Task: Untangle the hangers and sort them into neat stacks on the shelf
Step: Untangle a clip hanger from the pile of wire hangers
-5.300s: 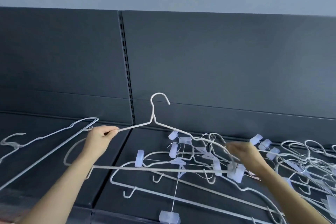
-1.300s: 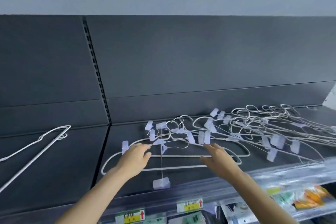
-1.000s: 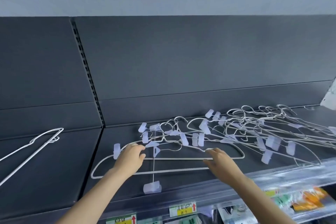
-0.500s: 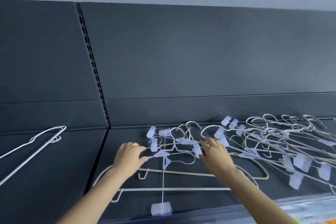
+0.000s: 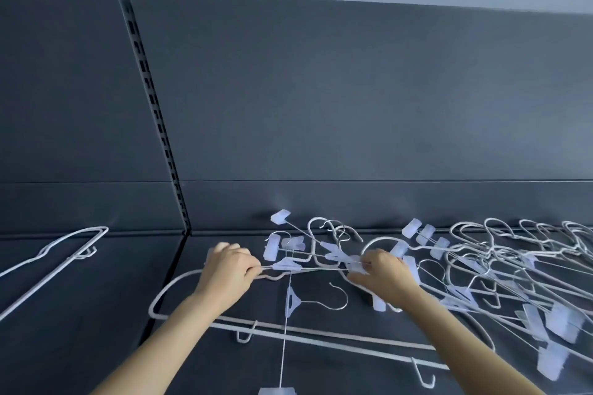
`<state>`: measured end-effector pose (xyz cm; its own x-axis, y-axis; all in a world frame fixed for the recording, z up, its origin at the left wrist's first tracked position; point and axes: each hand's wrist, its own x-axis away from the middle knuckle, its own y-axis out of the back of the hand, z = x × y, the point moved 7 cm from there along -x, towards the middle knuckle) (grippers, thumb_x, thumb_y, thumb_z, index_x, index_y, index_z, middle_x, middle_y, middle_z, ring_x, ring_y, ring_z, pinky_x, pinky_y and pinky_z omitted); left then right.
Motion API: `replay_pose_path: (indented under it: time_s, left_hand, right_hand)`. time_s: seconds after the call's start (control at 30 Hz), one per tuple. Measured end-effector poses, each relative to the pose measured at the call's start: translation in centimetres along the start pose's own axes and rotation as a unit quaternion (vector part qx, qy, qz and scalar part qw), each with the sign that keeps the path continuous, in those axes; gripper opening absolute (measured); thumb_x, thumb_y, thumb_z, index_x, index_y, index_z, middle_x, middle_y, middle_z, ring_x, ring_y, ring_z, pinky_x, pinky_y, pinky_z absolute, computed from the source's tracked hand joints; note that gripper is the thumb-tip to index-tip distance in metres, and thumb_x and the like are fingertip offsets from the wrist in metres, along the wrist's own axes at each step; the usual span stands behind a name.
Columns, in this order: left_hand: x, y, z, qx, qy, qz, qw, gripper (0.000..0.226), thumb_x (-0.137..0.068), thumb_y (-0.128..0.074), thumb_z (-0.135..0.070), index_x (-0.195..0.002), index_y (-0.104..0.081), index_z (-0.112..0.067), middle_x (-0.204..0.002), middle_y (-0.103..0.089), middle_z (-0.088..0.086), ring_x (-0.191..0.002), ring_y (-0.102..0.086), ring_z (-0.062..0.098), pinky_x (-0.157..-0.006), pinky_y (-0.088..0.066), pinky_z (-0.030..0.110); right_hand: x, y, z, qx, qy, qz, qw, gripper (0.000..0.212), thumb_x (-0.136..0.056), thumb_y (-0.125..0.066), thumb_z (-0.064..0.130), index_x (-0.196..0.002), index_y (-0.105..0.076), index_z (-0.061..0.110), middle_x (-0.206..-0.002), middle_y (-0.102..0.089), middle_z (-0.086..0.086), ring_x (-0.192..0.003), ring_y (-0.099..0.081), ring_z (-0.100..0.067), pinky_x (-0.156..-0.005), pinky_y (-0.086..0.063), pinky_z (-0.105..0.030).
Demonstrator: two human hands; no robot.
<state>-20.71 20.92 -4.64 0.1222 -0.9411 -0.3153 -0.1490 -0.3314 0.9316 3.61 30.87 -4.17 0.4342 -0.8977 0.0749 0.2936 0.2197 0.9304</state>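
Note:
A tangle of white wire hangers with pale clips (image 5: pixel 500 269) covers the dark shelf (image 5: pixel 96 314) from the middle to the right edge. My left hand (image 5: pixel 229 269) grips the left end of a thin clip hanger (image 5: pixel 290 266) lifted just above the shelf. My right hand (image 5: pixel 382 276) pinches the same hanger's right end among the clips. Another clip hanger (image 5: pixel 288 305) hangs crosswise below it, running toward the front edge. A large plain white hanger (image 5: pixel 288 329) lies flat under both forearms.
A separate stack of plain white hangers (image 5: pixel 54 256) lies on the left shelf section, past the slotted upright (image 5: pixel 154 112). The dark back panel (image 5: pixel 353 99) rises close behind the pile.
Both hands moved back from the large flat hanger at the shelf front into the tangle and took hold of a thin clip hanger. The camera came closer to the shelf.

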Motion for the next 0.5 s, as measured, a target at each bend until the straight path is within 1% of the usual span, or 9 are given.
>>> replay_pose_path:
  time_s: [0.03,0.07,0.13,0.2,0.27,0.33,0.37,0.43,0.5]
  left_hand:
    - [-0.2,0.2,0.1,0.014,0.006,0.005,1.0,0.027,-0.079,-0.053,-0.03,-0.06,-0.065,-0.016,-0.059,-0.063,-0.002,-0.065,-0.053,0.019,-0.072,-0.033,0.027]
    - [-0.3,0.1,0.2,0.023,0.01,0.014,1.0,0.03,-0.078,-0.048,-0.032,-0.062,-0.066,-0.015,-0.062,-0.064,-0.001,-0.067,-0.055,0.021,-0.072,-0.03,0.028]
    - [-0.3,0.1,0.5,0.026,0.021,0.034,0.999,0.032,-0.082,-0.048,-0.033,-0.066,-0.067,-0.013,-0.068,-0.066,0.002,-0.072,-0.057,0.022,-0.072,-0.027,0.027]
    - [-0.1,0.2,0.6,0.033,0.034,0.039,0.998,0.023,-0.084,-0.056,-0.028,-0.072,-0.07,-0.015,-0.074,-0.069,0.0,-0.076,-0.059,0.02,-0.073,-0.027,0.025]
    - [0.1,0.3,0.4,0.049,0.049,0.044,0.997,0.018,-0.083,-0.06,-0.024,-0.073,-0.072,-0.015,-0.076,-0.069,-0.005,-0.076,-0.059,0.017,-0.075,-0.028,0.025]
    - [0.1,0.3,0.1,0.044,0.054,0.049,0.996,0.018,-0.082,-0.06,-0.022,-0.07,-0.07,-0.014,-0.073,-0.061,-0.012,-0.075,-0.054,0.014,-0.08,-0.029,0.026]
    - [0.1,0.4,0.1,0.038,0.059,0.05,0.996,0.017,-0.082,-0.061,-0.022,-0.069,-0.069,-0.015,-0.072,-0.055,-0.016,-0.076,-0.049,0.012,-0.083,-0.03,0.027]
    - [0.1,0.7,0.3,0.059,0.078,0.043,0.994,0.013,-0.079,-0.064,-0.023,-0.068,-0.067,-0.019,-0.072,-0.048,-0.022,-0.08,-0.045,0.01,-0.087,-0.032,0.029]
    - [0.1,1.4,0.4,0.123,0.105,0.019,0.987,0.005,-0.077,-0.068,-0.023,-0.072,-0.068,-0.023,-0.077,-0.051,-0.024,-0.084,-0.05,0.011,-0.089,-0.036,0.03]
  right_hand:
    - [-0.3,0.6,-0.1,-0.035,-0.004,-0.004,0.999,0.032,-0.078,-0.058,0.037,-0.061,-0.041,0.017,-0.06,-0.042,0.006,-0.06,-0.043,-0.018,-0.055,-0.031,-0.026]
    - [-0.5,1.3,-0.1,-0.063,-0.005,-0.015,0.998,0.027,-0.078,-0.059,0.035,-0.067,-0.048,0.013,-0.062,-0.046,0.005,-0.061,-0.045,-0.017,-0.054,-0.033,-0.026]
    - [-1.0,2.6,-0.2,-0.097,-0.011,-0.044,0.994,0.027,-0.076,-0.061,0.032,-0.078,-0.056,0.005,-0.065,-0.052,0.0,-0.062,-0.046,-0.02,-0.057,-0.037,-0.029]
    - [-1.3,3.5,-0.6,-0.107,-0.015,-0.071,0.992,0.028,-0.074,-0.061,0.028,-0.077,-0.056,0.001,-0.063,-0.051,-0.003,-0.058,-0.042,-0.02,-0.054,-0.035,-0.028]
    - [-1.4,3.9,-1.2,-0.105,-0.027,-0.08,0.991,0.023,-0.073,-0.06,0.027,-0.069,-0.051,0.006,-0.062,-0.047,-0.003,-0.054,-0.037,-0.019,-0.049,-0.031,-0.027]
    - [-1.3,4.0,-1.5,-0.12,-0.028,-0.084,0.989,0.02,-0.072,-0.06,0.024,-0.064,-0.045,0.014,-0.06,-0.042,-0.003,-0.054,-0.032,-0.018,-0.047,-0.027,-0.026]
    - [-1.3,4.1,-1.6,-0.123,-0.022,-0.089,0.988,0.022,-0.071,-0.06,0.023,-0.062,-0.042,0.014,-0.06,-0.039,-0.004,-0.054,-0.03,-0.018,-0.046,-0.026,-0.026]
    - [-1.4,4.4,-2.0,-0.104,-0.015,-0.1,0.989,0.026,-0.072,-0.061,0.021,-0.061,-0.04,0.009,-0.06,-0.037,-0.009,-0.055,-0.028,-0.022,-0.04,-0.02,-0.022]
    - [-1.4,4.9,-2.8,-0.07,-0.038,-0.112,0.991,0.027,-0.074,-0.061,0.024,-0.069,-0.05,-0.001,-0.062,-0.043,-0.015,-0.06,-0.037,-0.033,-0.04,-0.02,-0.023]
